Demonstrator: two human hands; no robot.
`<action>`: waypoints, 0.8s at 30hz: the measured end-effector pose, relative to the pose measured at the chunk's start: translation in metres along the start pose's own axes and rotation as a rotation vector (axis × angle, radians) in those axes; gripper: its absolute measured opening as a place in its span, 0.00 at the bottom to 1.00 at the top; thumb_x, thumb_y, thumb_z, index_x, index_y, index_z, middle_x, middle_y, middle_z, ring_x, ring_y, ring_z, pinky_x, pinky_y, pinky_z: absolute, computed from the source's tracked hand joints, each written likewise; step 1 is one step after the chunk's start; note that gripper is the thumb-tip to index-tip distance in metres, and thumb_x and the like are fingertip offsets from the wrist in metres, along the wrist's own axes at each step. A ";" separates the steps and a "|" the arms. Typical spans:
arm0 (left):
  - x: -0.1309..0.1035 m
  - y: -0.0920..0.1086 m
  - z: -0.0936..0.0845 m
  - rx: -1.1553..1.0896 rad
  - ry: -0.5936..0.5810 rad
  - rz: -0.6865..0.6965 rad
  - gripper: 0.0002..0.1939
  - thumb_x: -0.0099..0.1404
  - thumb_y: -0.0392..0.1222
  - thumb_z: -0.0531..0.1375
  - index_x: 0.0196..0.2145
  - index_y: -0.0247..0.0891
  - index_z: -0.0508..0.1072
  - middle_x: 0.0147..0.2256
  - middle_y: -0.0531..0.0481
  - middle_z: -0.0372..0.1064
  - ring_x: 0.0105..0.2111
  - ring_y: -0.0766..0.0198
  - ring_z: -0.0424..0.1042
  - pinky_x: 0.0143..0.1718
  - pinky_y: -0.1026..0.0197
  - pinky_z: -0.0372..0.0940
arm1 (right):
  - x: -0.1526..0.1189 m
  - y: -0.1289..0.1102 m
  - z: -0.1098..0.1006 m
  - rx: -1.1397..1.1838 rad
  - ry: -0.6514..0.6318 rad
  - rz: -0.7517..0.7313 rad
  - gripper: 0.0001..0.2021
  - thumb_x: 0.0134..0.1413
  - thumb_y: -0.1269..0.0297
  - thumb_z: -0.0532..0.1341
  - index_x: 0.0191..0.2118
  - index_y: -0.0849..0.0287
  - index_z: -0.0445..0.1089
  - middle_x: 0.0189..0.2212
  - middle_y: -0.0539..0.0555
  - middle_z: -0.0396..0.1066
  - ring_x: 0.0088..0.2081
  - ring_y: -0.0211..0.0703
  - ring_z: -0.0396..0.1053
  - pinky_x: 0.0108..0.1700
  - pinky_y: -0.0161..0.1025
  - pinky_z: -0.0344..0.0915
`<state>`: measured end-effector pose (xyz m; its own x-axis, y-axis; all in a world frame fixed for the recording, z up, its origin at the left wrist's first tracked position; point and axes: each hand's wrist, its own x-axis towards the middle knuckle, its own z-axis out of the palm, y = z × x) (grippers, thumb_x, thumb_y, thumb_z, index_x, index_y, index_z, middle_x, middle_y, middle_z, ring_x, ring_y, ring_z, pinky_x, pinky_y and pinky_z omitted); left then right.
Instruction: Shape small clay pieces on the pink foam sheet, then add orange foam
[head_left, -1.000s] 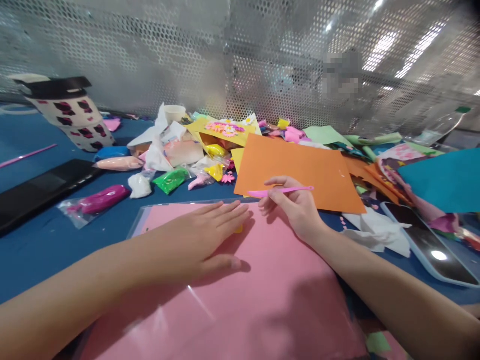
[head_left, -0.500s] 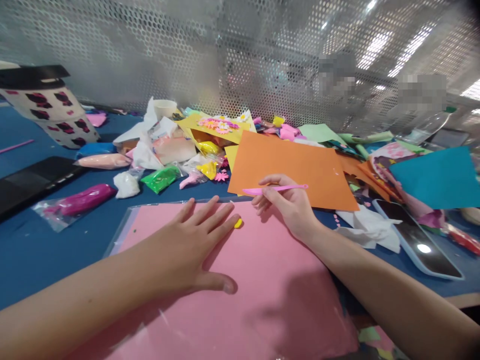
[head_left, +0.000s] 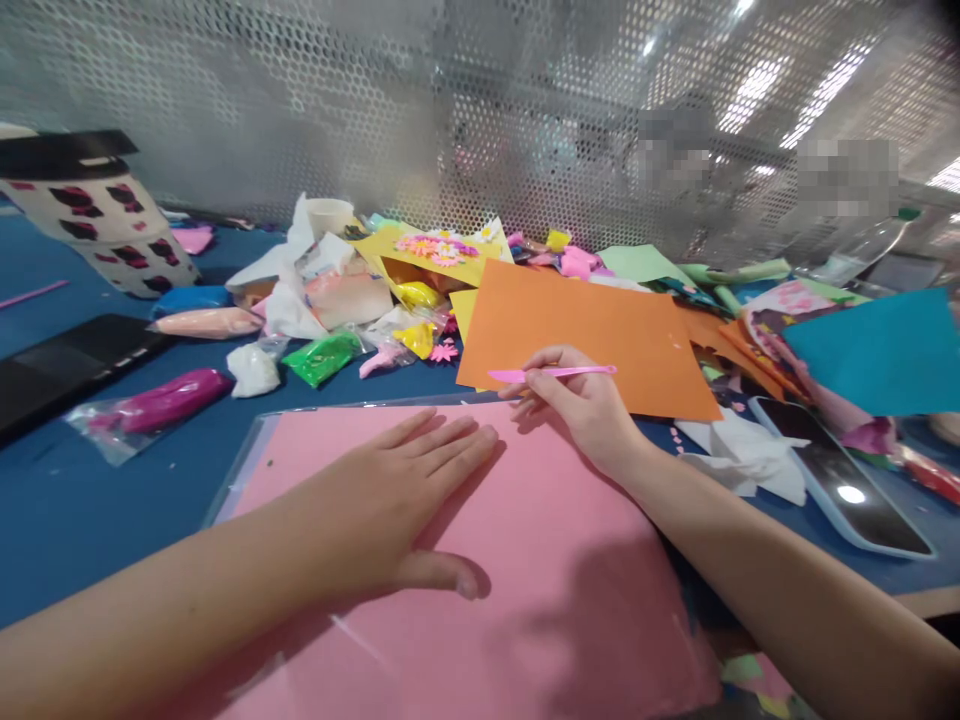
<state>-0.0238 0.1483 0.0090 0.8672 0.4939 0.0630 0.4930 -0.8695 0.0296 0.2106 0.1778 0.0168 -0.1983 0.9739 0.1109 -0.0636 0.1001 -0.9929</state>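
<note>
My left hand (head_left: 397, 500) lies flat, its fingers stretched out and the thumb apart, over a pink sheet (head_left: 555, 520) in a clear plastic cover. The small yellow piece of clay seen earlier is out of sight, apparently under the fingers. Above the far part of the sheet, my right hand (head_left: 581, 405) is closed around a thin pink plastic clay knife (head_left: 551, 373). Its blade points left, and the orange paper (head_left: 600, 325) lies behind it.
Bagged clay lies along the back left: magenta (head_left: 172, 398), green (head_left: 322, 357) and white (head_left: 253, 370). A patterned tumbler (head_left: 124, 225) stands far left beside a black device (head_left: 67, 365). On the right are crumpled tissue (head_left: 742, 450), a phone (head_left: 840, 480) and blue paper (head_left: 877, 350).
My left hand has slid slightly right, its fingers now closer together and covering where the yellow clay showed. My right hand with the pink knife has barely moved.
</note>
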 end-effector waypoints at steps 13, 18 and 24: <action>0.010 -0.010 -0.027 -0.315 -0.019 -0.270 0.32 0.66 0.63 0.54 0.64 0.49 0.60 0.58 0.48 0.67 0.53 0.49 0.70 0.50 0.52 0.64 | -0.001 -0.002 -0.006 -0.024 -0.020 -0.072 0.11 0.53 0.57 0.66 0.34 0.58 0.67 0.26 0.50 0.76 0.27 0.37 0.73 0.24 0.32 0.69; 0.015 -0.022 -0.012 -0.279 0.079 -0.228 0.22 0.67 0.55 0.58 0.57 0.50 0.68 0.55 0.50 0.69 0.53 0.51 0.67 0.52 0.51 0.60 | -0.006 -0.010 -0.010 -0.133 -0.159 -0.015 0.07 0.53 0.63 0.66 0.31 0.60 0.70 0.23 0.49 0.73 0.25 0.35 0.71 0.25 0.32 0.69; 0.024 -0.020 -0.004 -0.298 0.154 -0.202 0.13 0.68 0.50 0.58 0.46 0.45 0.74 0.51 0.52 0.72 0.50 0.56 0.68 0.50 0.53 0.60 | -0.010 -0.009 -0.009 -0.271 -0.272 0.029 0.05 0.52 0.65 0.66 0.31 0.60 0.71 0.23 0.49 0.73 0.25 0.36 0.72 0.29 0.35 0.69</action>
<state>-0.0130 0.1779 0.0135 0.7226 0.6688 0.1748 0.5916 -0.7291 0.3440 0.2222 0.1688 0.0241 -0.4510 0.8909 0.0534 0.1995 0.1590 -0.9669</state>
